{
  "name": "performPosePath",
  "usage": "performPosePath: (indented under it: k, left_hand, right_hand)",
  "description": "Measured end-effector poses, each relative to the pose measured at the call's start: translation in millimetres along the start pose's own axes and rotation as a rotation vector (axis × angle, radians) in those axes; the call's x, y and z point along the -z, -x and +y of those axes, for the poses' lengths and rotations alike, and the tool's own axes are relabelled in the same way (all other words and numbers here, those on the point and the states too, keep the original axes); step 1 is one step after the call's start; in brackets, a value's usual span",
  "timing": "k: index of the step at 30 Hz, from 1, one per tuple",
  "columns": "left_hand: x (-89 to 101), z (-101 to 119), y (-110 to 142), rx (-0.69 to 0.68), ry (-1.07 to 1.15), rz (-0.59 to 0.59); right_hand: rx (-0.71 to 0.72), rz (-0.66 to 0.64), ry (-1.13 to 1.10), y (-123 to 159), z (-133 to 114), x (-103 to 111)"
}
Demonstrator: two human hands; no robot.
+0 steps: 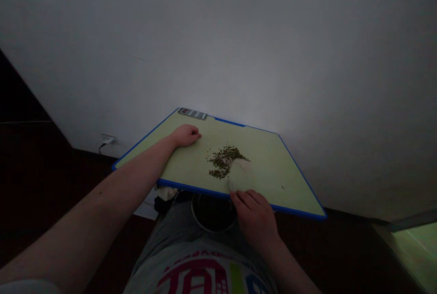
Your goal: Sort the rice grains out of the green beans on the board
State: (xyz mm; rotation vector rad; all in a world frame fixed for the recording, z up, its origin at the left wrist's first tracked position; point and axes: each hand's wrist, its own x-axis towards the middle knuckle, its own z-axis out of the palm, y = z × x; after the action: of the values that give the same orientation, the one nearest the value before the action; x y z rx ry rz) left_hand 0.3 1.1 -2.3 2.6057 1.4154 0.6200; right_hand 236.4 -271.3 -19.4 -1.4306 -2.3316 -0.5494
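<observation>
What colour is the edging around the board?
The board's edging is blue, seen best in the head view.

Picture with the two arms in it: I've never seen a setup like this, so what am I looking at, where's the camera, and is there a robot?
There is no robot here. These are a person's own bare hands, and this single picture comes from a camera worn on the head, looking forward and down.

A pale board with a blue edge stands before a plain wall. On it lie scattered small dark grains and, near the far left corner, a flat phone-like object.

The left hand is curled over the board; nothing shows in it. The right hand, at the near edge, seems to grip a see-through object, too faint to name. Below that edge is a round, dark bowl.
</observation>
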Motion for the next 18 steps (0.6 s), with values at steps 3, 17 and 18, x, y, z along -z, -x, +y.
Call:
performPosePath:
  k: [3,17,18]
  left_hand:
    - [-0.3,0,0,-0.005,0.004,0.003]
    - [0.2,-1,1,-0.008,0.034,0.006]
    - [0.5,0,1,-0.008,0.035,0.005]
  right_hand:
    - [0.013,0.021,-0.01,0,0,2]
    - [-0.053,0.021,-0.019,-3,25,-1]
    - [-0.069,0.02,-0.02,-2,26,1]
